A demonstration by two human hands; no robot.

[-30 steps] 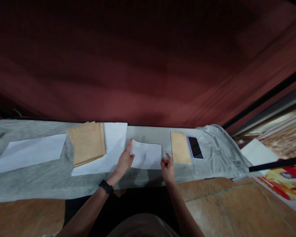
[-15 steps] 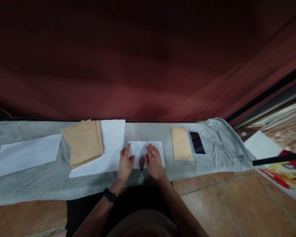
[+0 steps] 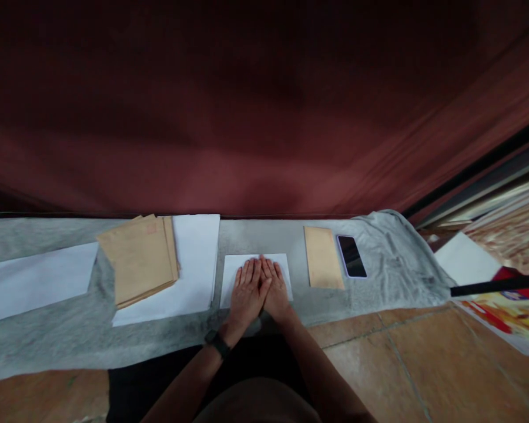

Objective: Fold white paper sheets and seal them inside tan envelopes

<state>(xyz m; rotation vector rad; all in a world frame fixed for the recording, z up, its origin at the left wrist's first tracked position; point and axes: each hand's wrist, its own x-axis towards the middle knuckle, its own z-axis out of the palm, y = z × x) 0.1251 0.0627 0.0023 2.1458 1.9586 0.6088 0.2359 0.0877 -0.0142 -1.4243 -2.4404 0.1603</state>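
Observation:
A small white sheet of paper (image 3: 229, 281), which looks folded, lies in front of me on the grey cloth. Both hands rest flat on it, side by side and touching. My left hand (image 3: 245, 294) has its fingers stretched out over the middle of the paper, its thumb lying across toward the other hand. My right hand (image 3: 275, 291) lies flat to the right of it, fingers extended and partly covered by the left thumb. Neither hand grips anything. The paper's middle and near edge are hidden beneath my hands.
Brown envelopes (image 3: 143, 255) lie piled on large white sheets (image 3: 198, 258) at left. Farther left is another white sheet (image 3: 39, 279). A single brown envelope (image 3: 324, 258) and a phone (image 3: 351, 257) lie right, on the grey cloth (image 3: 392, 264). A red curtain (image 3: 247, 147) hangs behind.
My left hand has moved from the paper's left edge to its middle, beside my right hand. Its fingers now lie flat on the paper.

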